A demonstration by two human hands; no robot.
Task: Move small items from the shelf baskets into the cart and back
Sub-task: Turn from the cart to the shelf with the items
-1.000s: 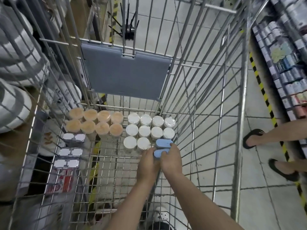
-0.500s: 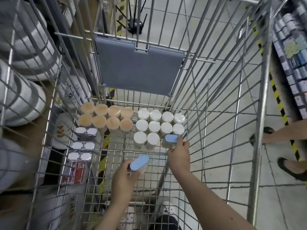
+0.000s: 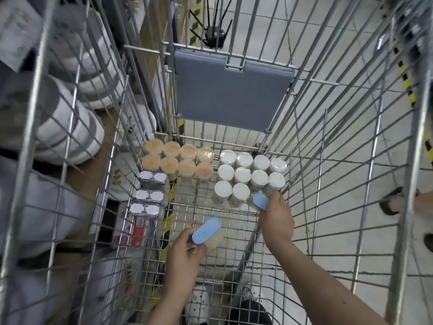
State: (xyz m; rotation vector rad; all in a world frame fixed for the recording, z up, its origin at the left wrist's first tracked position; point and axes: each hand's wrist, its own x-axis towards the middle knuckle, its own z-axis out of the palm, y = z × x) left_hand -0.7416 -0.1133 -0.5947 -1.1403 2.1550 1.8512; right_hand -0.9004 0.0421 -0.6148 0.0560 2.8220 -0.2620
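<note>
Head view looks down into a wire cart [image 3: 311, 174], whose grey flap [image 3: 230, 95] on the far wall serves as the landmark. Below the flap, on the mesh floor, stand two clusters of small jars: eight orange-lidded jars [image 3: 179, 160] in two rows below its left half, and ten white-lidded jars [image 3: 248, 174] below its right half, the two groups just beside each other. Further down and to the left of the flap, against the cart's left wall, three foil-topped packs [image 3: 150, 194] sit in a line, with a red-and-white box [image 3: 133, 232] beneath them. The right hand [image 3: 276, 219] reaches toward the near right corner of the white-lidded group, its fingers curled round a blue-lidded container [image 3: 260, 200] — the container is just beside the nearest white jars, and whether it rests on the mesh cannot be told. The left hand [image 3: 186, 253] is lower in the view, well below the flap and apart from both clusters, gripping a second blue-lidded container [image 3: 206, 231] tilted with its oval lid facing up and left; it is held above the mesh. Outside the cart, left of the flap, striped grey-and-white bundles [image 3: 58, 118] are stacked — on the right, a sandalled foot [image 3: 393, 204] stands on the tiled floor [image 3: 351, 55].
</note>
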